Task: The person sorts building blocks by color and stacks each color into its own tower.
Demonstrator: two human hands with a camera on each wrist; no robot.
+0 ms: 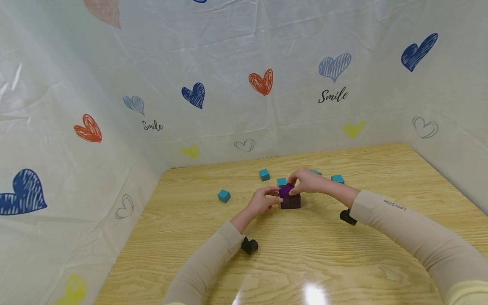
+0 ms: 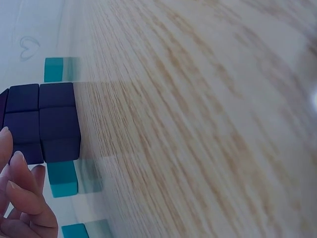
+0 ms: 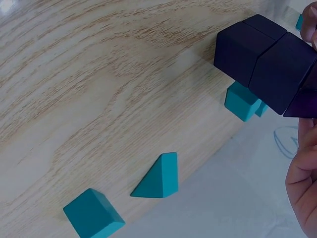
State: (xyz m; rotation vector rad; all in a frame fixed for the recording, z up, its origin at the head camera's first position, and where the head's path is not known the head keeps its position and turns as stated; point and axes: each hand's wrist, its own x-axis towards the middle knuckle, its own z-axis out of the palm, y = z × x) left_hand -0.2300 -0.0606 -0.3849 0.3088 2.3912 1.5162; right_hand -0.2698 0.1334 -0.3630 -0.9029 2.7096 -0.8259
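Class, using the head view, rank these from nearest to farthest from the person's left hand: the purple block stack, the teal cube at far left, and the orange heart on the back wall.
1. purple block stack: touching the left hand, at its right.
2. teal cube at far left: alone on the table, left of the hand.
3. orange heart: high on the back wall.

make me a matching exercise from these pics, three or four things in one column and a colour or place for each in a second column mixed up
Column one:
1. block stack
2. wedge block
3. table
4. right hand

Column two:
A. teal, lying alone near the table's far edge
B. light wood grain
C. dark purple
D. on top of the stack, fingers on its uppermost block

Pairs: 1-C, 2-A, 3-B, 4-D
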